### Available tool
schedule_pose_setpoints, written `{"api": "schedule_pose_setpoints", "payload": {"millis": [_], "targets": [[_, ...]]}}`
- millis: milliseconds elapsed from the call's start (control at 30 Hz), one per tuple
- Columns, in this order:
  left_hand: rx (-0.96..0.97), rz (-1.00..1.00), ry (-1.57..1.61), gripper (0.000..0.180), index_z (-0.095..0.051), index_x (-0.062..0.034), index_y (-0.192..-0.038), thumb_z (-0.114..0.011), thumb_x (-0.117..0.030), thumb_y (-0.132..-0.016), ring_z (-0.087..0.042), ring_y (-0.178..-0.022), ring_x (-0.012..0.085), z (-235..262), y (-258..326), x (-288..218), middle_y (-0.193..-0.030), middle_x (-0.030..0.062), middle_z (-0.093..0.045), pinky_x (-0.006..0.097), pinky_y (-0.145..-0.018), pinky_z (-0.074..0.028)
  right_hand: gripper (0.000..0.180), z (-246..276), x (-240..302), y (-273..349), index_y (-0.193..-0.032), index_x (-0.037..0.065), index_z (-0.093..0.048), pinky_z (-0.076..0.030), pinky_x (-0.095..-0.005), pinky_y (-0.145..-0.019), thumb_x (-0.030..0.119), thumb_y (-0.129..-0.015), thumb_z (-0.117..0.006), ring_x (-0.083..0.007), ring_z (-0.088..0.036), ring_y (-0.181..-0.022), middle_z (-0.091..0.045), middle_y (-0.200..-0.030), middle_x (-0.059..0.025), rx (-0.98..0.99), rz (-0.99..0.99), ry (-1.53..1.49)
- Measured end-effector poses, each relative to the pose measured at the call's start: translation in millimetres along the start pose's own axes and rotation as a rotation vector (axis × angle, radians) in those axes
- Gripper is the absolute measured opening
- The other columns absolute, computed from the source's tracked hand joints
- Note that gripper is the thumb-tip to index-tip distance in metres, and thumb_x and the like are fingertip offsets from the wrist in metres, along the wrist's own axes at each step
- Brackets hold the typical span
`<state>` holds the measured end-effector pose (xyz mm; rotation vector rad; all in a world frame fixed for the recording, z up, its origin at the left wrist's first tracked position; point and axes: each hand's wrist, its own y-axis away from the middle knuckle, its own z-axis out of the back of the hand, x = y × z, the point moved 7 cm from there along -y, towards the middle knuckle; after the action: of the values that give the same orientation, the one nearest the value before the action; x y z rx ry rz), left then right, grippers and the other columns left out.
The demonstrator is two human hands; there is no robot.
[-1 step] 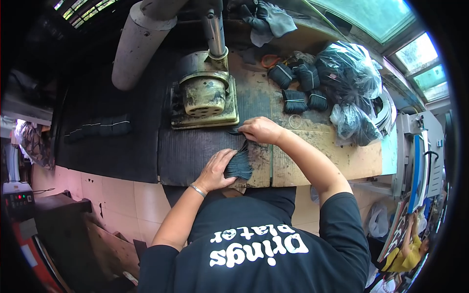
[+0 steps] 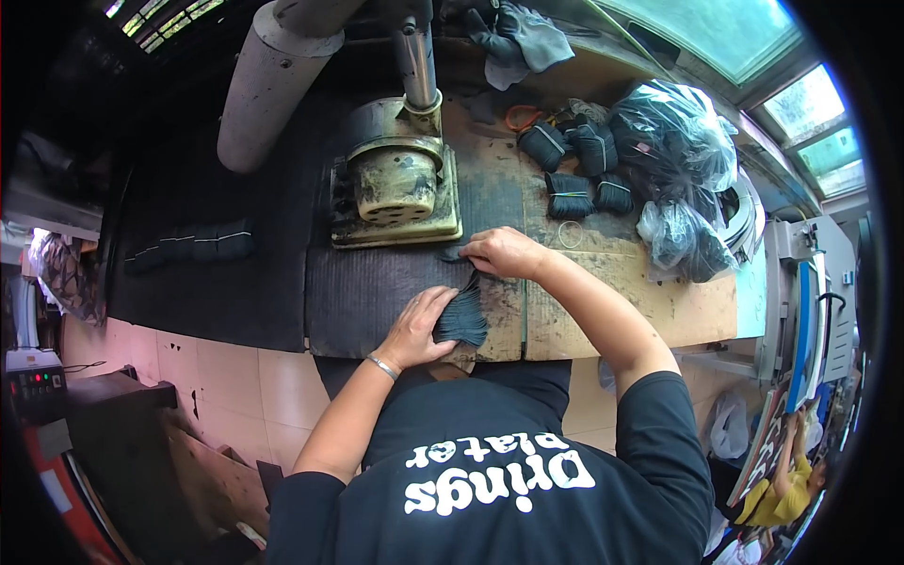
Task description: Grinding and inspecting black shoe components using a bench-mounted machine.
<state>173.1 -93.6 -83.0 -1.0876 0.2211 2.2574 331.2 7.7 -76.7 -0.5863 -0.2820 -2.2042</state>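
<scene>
My left hand (image 2: 419, 330) lies on the near edge of the bench and holds down a fanned stack of thin black strips (image 2: 463, 318). My right hand (image 2: 504, 252) is just beyond it, its fingertips pinched on the far end of one black strip (image 2: 452, 252) drawn out of the fan. That strip lies just in front of the base of a worn yellow-green press machine (image 2: 395, 184). Both hands work on a black ribbed mat (image 2: 367, 292) next to a wooden board (image 2: 612, 282).
Banded bundles of black strips (image 2: 574, 193) and clear plastic bags of more (image 2: 678, 141) sit at the right back. A thick grey pipe (image 2: 273, 80) slants at the left back, and a long dark bundle (image 2: 193, 247) lies left. Another person in yellow (image 2: 782, 490) is at the lower right.
</scene>
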Motion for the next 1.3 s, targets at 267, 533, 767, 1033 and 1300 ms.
{"api": "schedule_pose_setpoints", "payload": {"millis": [267, 533, 767, 1033, 1300], "targets": [[-0.059, 0.051, -0.009, 0.088, -0.045, -0.0022, -0.145, -0.084, -0.017, -0.067, -0.051, -0.129, 0.0378, -3.1, -1.5, 4.7, -0.14, 0.0182, -0.048, 0.043, -0.111, -0.043, 0.026, -6.6, 13.7, 18.6, -0.109, 0.004, -0.075, -0.056, -0.042, -0.087, 0.014, -0.088, -0.064, -0.0347, -0.069, -0.097, -0.073, -0.104, -0.013, 0.013, 0.004, -0.224], [-0.111, 0.017, -0.134, 0.094, -0.039, -0.0033, -0.151, -0.084, -0.018, -0.069, -0.041, -0.14, 0.04, -5.9, -1.3, 1.1, -0.151, 0.0209, -0.037, 0.044, -0.118, -0.036, 0.022, -15.5, 10.3, 24.0, -0.109, 0.003, -0.074, -0.054, -0.0442, -0.085, 0.014, -0.092, -0.064, -0.0378, -0.068, -0.096, -0.072, -0.102, -0.0161, -0.186, -0.147, -0.297], [-0.047, 0.053, -0.068, 0.098, -0.035, -0.0061, -0.156, -0.084, -0.019, -0.072, -0.027, -0.15, 0.0403, -14.9, 0.7, 10.9, -0.165, 0.0223, -0.021, 0.044, -0.121, -0.032, 0.02, -18.7, 8.9, 20.0, -0.104, 0.003, -0.075, -0.054, -0.0441, -0.084, 0.014, -0.091, -0.066, -0.0375, -0.068, -0.096, -0.072, -0.102, -0.0162, -0.206, -0.173, -0.355], [-0.058, 0.026, -0.049, 0.097, -0.034, -0.0041, -0.156, -0.084, -0.016, -0.072, -0.024, -0.152, 0.0404, -13.1, 1.0, 7.6, -0.165, 0.0234, -0.019, 0.043, -0.121, -0.032, 0.021, -17.4, 8.1, 26.1, -0.105, 0.004, -0.075, -0.054, -0.0432, -0.087, 0.014, -0.088, -0.068, -0.0371, -0.068, -0.098, -0.072, -0.103, -0.016, -0.318, -0.322, -0.31], [-0.061, -0.019, -0.107, 0.102, -0.035, -0.004, -0.155, -0.086, -0.021, -0.068, -0.032, -0.148, 0.0409, -5.7, -7.5, 9.7, -0.159, 0.0235, -0.032, 0.043, -0.12, -0.034, 0.02, -26.8, 4.8, 24.7, -0.105, 0.002, -0.074, -0.054, -0.0419, -0.089, 0.009, -0.088, -0.068, -0.0358, -0.069, -0.099, -0.073, -0.103, -0.0178, -0.211, -0.29, -0.604]]}}
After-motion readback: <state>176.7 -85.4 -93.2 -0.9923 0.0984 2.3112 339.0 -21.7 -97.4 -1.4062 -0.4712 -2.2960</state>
